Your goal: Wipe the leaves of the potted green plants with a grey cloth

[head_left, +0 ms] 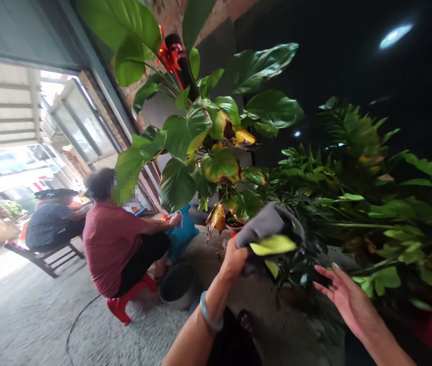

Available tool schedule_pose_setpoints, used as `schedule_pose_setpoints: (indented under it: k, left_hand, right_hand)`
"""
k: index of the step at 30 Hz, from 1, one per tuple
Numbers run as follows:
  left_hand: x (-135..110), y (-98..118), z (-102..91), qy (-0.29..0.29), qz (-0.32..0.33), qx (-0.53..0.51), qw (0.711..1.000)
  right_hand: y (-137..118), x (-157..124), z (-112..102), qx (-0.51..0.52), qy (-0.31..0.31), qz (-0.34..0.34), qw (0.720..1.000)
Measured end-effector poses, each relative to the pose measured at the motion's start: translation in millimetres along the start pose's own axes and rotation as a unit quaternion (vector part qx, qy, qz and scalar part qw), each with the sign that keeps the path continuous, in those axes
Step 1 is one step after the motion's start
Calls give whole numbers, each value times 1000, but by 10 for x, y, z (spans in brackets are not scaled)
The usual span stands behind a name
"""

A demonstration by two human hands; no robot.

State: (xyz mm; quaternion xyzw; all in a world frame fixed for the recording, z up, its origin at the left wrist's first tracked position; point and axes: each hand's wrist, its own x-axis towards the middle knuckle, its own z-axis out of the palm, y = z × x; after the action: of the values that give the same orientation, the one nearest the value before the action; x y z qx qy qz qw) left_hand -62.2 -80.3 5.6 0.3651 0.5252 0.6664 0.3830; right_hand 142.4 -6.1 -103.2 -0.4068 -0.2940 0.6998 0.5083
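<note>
My left hand (236, 260) is closed around a bunched grey cloth (264, 223), held up in front of the plants. A yellow-green leaf (273, 246) lies against the cloth; whether my fingers pinch it too, I cannot tell. To the right, my right hand (340, 287) is empty with its fingers apart, close to low green foliage (381, 277). Behind the cloth rises a tall potted plant (185, 132) with broad leaves, some of them yellow and brown at the edges. Part of its red pot (235, 230) shows past the cloth.
A person in a red shirt (111, 244) sits on a red stool (124, 305) at left, beside a dark bucket (178, 287) and a blue bag (183, 231). Another person (54, 218) sits on a bench farther back. A hose (73, 330) crosses the floor. Bushy plants (338, 203) fill the right.
</note>
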Motion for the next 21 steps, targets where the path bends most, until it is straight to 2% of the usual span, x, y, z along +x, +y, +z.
schedule_pose_setpoints:
  k: [2, 4, 6, 8, 10, 11, 13, 16, 18, 19, 21]
  left_hand:
    - [174, 17, 72, 92, 7, -20, 996]
    - [211, -132, 157, 141, -28, -20, 989]
    - [81, -359, 213, 99, -89, -9, 991]
    - [-132, -524, 213, -11, -139, -13, 990]
    - [-289, -521, 171, -88, -139, -28, 986]
    - [-309, -450, 147, -95, -118, -33, 988]
    - [-208, -228, 120, -45, -52, -50, 996]
    - [136, 34, 173, 116, 9, -80, 990]
    - [298, 2, 250, 192, 14, -68, 979]
    - [318, -80, 286, 200, 3, -48, 979]
    - [232, -320, 323, 155, -44, 3, 987]
  right_hand:
    - [-1, -23, 50, 13, -1, -1, 1000]
    - [7, -43, 82, 19, -4, -2, 1000]
    - [18, -51, 77, 20, -2, 0, 1000]
    - [21, -44, 41, 20, 7, 8, 1000]
    - [10, -33, 3, 22, 17, 16, 999]
    - [-1, -30, -7, 26, 19, 20, 999]
    - [-28, -33, 0, 36, 14, 24, 999]
    - [-55, -65, 66, 46, 0, 25, 999]
    - [-54, -91, 114, 49, -3, 22, 999]
    - [-48, -101, 128, 50, -2, 21, 999]
    - [-37, -108, 129, 50, 1, 21, 998]
